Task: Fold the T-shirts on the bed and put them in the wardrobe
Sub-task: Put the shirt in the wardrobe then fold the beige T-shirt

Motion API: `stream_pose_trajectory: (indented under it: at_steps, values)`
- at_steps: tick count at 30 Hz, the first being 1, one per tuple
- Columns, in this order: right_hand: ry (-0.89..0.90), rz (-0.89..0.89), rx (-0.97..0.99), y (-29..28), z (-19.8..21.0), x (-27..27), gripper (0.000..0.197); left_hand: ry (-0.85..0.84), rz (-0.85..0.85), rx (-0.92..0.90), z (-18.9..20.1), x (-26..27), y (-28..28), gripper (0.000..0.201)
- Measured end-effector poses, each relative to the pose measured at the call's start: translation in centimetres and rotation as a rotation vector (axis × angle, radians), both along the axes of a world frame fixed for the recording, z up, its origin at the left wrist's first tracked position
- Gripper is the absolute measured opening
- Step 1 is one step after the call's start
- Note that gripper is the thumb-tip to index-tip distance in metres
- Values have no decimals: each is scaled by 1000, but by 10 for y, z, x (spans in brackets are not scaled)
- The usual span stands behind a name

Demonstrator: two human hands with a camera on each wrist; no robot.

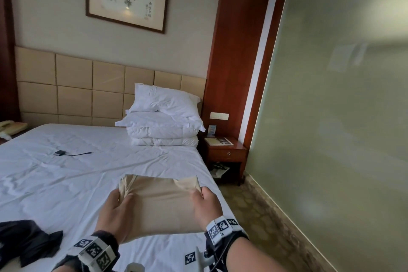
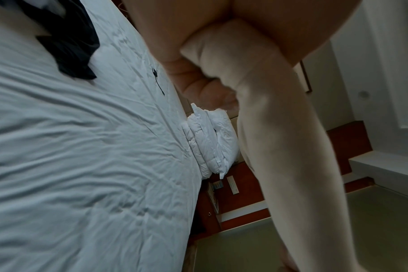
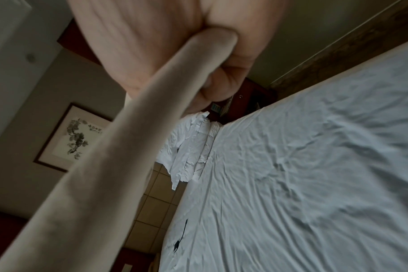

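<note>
Left hand (image 1: 118, 214) and right hand (image 1: 204, 207) grip soft, folded beige T-shirt (image 1: 161, 203).

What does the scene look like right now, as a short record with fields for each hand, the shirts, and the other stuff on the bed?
left hand: grips the left edge of the beige T-shirt
right hand: grips its right edge
beige T-shirt: folded, held up above the bed
dark garment: crumpled, unfolded, at the bed's near left
also on bed: stacked white pillows, small black device with cable
wardrobe: not in view
</note>
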State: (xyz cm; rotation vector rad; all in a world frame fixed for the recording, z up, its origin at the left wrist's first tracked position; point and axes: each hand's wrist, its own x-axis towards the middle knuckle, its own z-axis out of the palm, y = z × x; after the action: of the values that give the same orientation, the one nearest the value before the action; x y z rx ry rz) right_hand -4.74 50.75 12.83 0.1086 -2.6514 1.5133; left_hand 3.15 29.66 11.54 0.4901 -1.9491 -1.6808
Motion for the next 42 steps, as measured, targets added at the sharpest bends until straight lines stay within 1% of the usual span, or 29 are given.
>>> stream_pose_trajectory:
  at_steps: [3, 7, 11, 12, 14, 16, 18, 20, 22, 25, 28, 30, 33, 36, 42]
  values:
    - [-15, 0, -2, 1, 4, -28, 26, 7, -7, 31, 0, -29, 2, 6]
    - [-33, -10, 1, 2, 18, -59, 30, -18, -1, 67, 16, -56, 5, 8]
    - [-25, -18, -38, 2, 56, -73, 29, -44, 3, 72, 62, -72, 11, 18]
    - [-33, -28, -47, 4, 70, -73, 31, -52, 2, 58, 77, -73, 12, 19]
    - [-62, -23, -66, 12, 107, -72, 32, -68, 17, 24, 112, -76, 17, 20]
    - [-43, -25, -112, 26, 152, -68, 31, -71, 29, -4, 152, -81, 27, 21]
    - [-31, -40, -126, 46, 192, -71, 35, -69, 25, -26, 194, -87, 42, 21]
    - [-26, -51, -102, 68, 227, -75, 36, -57, 2, -33, 233, -95, 61, 25]
    - [-4, -67, -100, 93, 261, -81, 37, -41, -19, -33, 267, -102, 84, 26]
    - [48, -94, -72, 131, 306, -89, 37, 9, -46, -16, 306, -113, 123, 19]
    - [76, -127, -61, 176, 343, -95, 29, 47, -107, 11, 340, -127, 169, 17]
    - [112, -160, -51, 207, 362, -99, 25, 63, -155, 26, 358, -137, 198, 17]
    - [166, -237, -29, 252, 383, -100, 27, 104, -230, 17, 376, -157, 238, 26]
    - [201, -310, -16, 296, 395, -95, 25, 117, -325, 12, 388, -171, 278, 31]
    - [229, -466, 11, 363, 418, -77, 23, 168, -486, 2, 410, -194, 351, 24]
